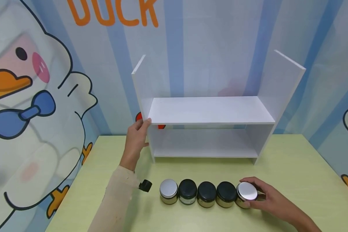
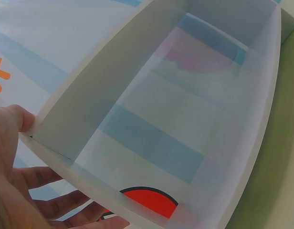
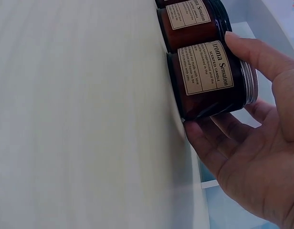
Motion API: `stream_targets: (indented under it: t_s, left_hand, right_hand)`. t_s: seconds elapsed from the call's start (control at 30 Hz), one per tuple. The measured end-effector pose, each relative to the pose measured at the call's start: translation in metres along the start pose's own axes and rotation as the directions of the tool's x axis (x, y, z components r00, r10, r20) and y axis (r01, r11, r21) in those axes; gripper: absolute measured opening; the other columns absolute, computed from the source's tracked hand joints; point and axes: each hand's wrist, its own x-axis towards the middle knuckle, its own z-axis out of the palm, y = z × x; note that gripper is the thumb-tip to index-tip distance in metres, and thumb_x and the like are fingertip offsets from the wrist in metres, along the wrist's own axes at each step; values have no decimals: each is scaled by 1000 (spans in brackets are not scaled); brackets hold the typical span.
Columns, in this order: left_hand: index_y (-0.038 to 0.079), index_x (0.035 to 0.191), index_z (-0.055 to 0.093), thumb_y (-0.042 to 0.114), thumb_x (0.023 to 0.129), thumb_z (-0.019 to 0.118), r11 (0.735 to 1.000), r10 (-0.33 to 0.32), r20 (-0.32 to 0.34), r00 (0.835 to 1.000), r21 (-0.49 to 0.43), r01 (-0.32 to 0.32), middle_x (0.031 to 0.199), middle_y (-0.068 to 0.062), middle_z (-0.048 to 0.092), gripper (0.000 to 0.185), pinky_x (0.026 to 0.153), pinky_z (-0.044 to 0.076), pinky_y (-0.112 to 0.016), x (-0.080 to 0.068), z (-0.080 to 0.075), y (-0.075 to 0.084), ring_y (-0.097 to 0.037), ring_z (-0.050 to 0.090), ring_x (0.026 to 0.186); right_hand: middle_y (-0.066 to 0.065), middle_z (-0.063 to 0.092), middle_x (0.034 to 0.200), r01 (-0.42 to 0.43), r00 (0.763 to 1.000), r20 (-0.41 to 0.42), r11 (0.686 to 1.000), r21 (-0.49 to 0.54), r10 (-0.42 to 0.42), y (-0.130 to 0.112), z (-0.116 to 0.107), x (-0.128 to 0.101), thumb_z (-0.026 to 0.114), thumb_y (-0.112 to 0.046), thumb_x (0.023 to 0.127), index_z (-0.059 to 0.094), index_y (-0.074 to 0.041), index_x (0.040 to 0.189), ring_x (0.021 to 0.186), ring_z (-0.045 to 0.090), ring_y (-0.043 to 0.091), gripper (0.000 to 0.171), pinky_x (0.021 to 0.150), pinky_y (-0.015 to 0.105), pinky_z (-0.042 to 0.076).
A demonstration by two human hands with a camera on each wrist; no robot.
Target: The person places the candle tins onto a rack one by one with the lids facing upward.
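A white two-tier shelf (image 1: 211, 111) stands on the table with its side panels rising above the upper board. My left hand (image 1: 137, 137) grips its left side panel, thumb at the front edge beside the upper board; in the left wrist view the fingers (image 2: 66, 205) spread along the panel's outer face. Several scented candle jars form a row before the shelf. My right hand (image 1: 274, 201) holds the rightmost candle jar (image 3: 209, 78), silver-lidded with a cream label, thumb on one side and fingers round the other. Three black-lidded jars (image 1: 207, 193) sit beside it, then another silver-lidded jar (image 1: 169, 191) at the left end.
The pale yellow-green table (image 1: 75, 199) reaches back to a blue striped backdrop (image 1: 217, 48) with a printed duck (image 1: 32, 154) on the left. A small black piece (image 1: 145, 186) is attached at my left sleeve (image 1: 116, 196).
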Motion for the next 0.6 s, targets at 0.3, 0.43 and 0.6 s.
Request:
stream_targets:
  t_s: [0.3,0.43,0.6]
  left_hand:
    - [19,150,50,61,97,54,1000,-3,0,1000,-1,3,151,-5,49,67,93,55,-57,0,0,0,-29,47,135]
    - [20,150,51,61,97,55,1000,1,1,1000,-3,-1,150,-4,50,67,92,55,-56,0,0,0,-28,47,134]
    - [20,149,51,61,97,55,1000,10,2,1000,-5,-10,149,-4,50,67,92,56,-56,0,0,-1,-28,48,134]
  right_hand:
    - [10,57,133,-36,999,9,999,32,35,-1,0,-1,79,-22,89,53,-9,141,108,60,11,60,87,25,53]
    - [11,57,132,-33,999,14,998,51,33,-1,-1,-1,79,-20,89,52,-7,141,107,60,11,59,87,26,53]
    - [9,58,132,-41,999,4,998,53,41,2,0,0,79,-20,89,53,-8,141,108,59,12,60,86,26,53]
